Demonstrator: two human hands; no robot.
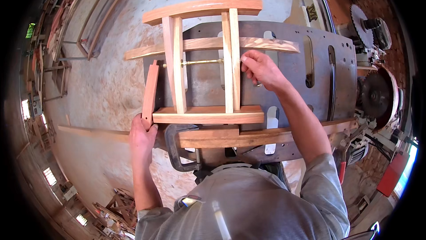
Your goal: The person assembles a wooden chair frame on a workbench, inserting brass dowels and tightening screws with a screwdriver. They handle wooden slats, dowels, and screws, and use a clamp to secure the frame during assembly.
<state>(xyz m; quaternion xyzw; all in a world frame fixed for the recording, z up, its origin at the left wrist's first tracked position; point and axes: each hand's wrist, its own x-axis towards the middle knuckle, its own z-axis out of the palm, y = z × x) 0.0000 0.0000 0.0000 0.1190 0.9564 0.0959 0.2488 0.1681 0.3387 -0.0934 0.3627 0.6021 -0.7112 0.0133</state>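
Observation:
A wooden frame (202, 118) lies in front of me, with two pairs of slats joining a far rail to a near rail. A thin brass-coloured rod (202, 62) runs crosswise between the slats. My left hand (143, 129) is closed around the near end of a short wooden piece (151, 88), which has a narrow tenon at its far end and stands along the frame's left side. My right hand (262, 70) has its thumb and fingers pinched together beside the right slat, in line with the rod. What lies between those fingertips is hidden.
Under the frame is a slotted dark metal table (288, 71). A long wooden strip (213, 44) crosses beneath the slats. At the near edge a C-clamp (174, 149) grips a wooden board (208, 141). Circular saw blades (377, 93) stand on the right.

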